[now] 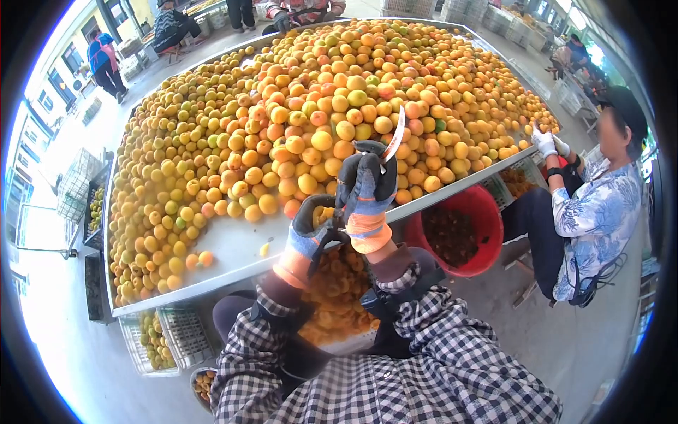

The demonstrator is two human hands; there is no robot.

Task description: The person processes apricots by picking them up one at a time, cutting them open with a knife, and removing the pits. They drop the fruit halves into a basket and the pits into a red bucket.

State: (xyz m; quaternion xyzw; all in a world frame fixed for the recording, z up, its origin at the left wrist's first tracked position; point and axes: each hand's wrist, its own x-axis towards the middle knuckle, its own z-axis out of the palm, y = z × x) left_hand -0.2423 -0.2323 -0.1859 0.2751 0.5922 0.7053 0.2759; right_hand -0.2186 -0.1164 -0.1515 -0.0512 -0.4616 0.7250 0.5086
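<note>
Both my hands wear blue, dark-palmed work gloves with orange cuffs, near the front edge of a metal table point(233, 233) heaped with apricots point(321, 140). My left hand point(312, 225) is curled around a yellow-orange apricot point(322, 215), of which only part shows. Just to its upper right, my right hand point(368, 180) grips a small curved knife point(396, 135), its blade pointing up over the fruit; the handle is mostly hidden by the fingers. Below my hands, between my knees, a container holds many orange apricot pieces point(339, 297).
Right of my knees stands a red bucket point(495, 233) with dark contents. A co-worker point(598, 206) in white gloves sits at the right. Plastic crates point(185, 336) stand below the table at left. Another person's gloved hand point(282, 22) is at the far edge. A raised rim borders the table.
</note>
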